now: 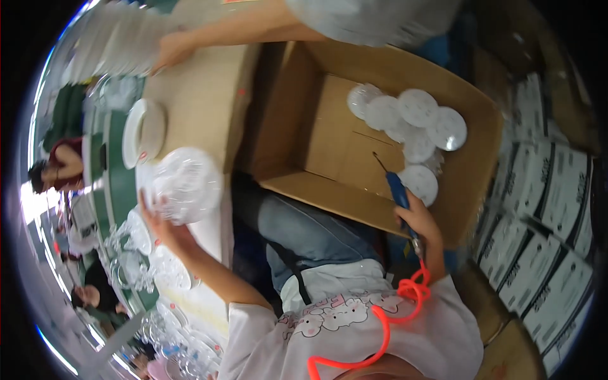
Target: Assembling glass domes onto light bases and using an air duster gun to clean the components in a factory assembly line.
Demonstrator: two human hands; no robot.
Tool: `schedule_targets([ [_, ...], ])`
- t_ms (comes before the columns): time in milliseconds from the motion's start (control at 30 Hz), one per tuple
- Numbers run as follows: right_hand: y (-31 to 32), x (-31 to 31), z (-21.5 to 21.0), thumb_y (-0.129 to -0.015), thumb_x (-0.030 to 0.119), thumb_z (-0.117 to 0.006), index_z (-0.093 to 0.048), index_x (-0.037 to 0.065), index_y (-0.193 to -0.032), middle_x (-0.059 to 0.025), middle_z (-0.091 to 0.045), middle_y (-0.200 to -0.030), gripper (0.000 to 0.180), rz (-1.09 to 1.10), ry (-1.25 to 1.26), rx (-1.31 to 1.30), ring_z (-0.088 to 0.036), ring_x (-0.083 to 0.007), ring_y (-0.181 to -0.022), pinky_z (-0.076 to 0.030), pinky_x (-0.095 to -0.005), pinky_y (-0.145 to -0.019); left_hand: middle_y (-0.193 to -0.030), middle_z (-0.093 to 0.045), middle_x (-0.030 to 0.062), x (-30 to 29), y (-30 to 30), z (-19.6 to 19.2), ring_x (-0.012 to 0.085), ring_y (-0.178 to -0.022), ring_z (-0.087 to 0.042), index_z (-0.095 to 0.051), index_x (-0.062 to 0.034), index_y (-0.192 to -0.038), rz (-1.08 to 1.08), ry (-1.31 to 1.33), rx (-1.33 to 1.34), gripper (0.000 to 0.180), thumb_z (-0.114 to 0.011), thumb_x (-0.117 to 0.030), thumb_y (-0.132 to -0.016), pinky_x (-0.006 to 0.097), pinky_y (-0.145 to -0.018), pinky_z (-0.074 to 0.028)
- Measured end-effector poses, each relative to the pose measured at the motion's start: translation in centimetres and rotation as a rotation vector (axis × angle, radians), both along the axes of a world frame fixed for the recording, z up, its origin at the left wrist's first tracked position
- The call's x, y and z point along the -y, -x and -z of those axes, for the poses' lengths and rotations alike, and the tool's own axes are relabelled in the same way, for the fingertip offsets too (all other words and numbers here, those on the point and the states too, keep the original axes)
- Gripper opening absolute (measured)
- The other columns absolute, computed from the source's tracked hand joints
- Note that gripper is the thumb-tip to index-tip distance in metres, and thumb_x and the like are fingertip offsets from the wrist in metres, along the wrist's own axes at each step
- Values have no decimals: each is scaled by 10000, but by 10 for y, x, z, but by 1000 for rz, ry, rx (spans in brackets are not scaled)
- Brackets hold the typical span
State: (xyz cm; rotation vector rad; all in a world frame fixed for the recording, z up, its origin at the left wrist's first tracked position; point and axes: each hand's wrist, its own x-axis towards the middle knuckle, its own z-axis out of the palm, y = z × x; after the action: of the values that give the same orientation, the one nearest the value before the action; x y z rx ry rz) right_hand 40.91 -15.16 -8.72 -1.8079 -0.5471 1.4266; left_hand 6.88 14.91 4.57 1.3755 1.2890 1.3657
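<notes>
In the head view, the left hand (166, 223) is raised with its fingers spread wide around the lower edge of a clear plastic dome (187, 183), a ribbed, see-through round piece that it cups from below and from the side. Just above that hand on the tabletop (199, 101) lies a white round rim (143, 132), and below and left of the hand more clear plastic pieces (149, 266) are crowded together along the table edge.

The right hand (418, 220) is closed in a fist around a blue-handled tool (398, 189), whose thin dark tip points up and away from the hand into an open cardboard box (354, 149). An orange coiled hose (405, 292) runs from the bottom of the tool, past the wrist and down across the person's white shirt. Inside the box, just beyond the tool tip, sits a cluster of white round discs (415, 123), overlapping one another; one disc lies right beside the right hand's knuckles.

Farther from both hands, at the top of the view, another person's arm (240, 28) reaches across the tabletop towards a stack of pale pieces. To the right of the right hand, rows of printed white cartons (544, 209) are stacked close together.
</notes>
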Motion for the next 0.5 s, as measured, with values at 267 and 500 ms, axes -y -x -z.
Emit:
schedule_targets([
  [267, -12, 26, -7, -751, 100, -501, -443, 7, -1041, -67, -540, -621, 310, 139, 69, 36, -540, -140, -534, -439, -286, -523, -1230, -446, 159, -47, 62, 44, 282, -1134, -430, -389, 18, -1230, -21, 204, 272, 405, -428, -140, -859, 422, -962, -355],
  [500, -18, 54, -40, -754, 67, -500, -422, 35, -1138, -30, -493, -619, 393, 294, 54, 37, -520, -116, -531, -429, -264, -520, -1029, -538, 138, 30, -28, -17, 224, -963, -533, -495, 60, -1054, -625, -481, -199, 270, -519, -89, -830, 357, -861, -424],
])
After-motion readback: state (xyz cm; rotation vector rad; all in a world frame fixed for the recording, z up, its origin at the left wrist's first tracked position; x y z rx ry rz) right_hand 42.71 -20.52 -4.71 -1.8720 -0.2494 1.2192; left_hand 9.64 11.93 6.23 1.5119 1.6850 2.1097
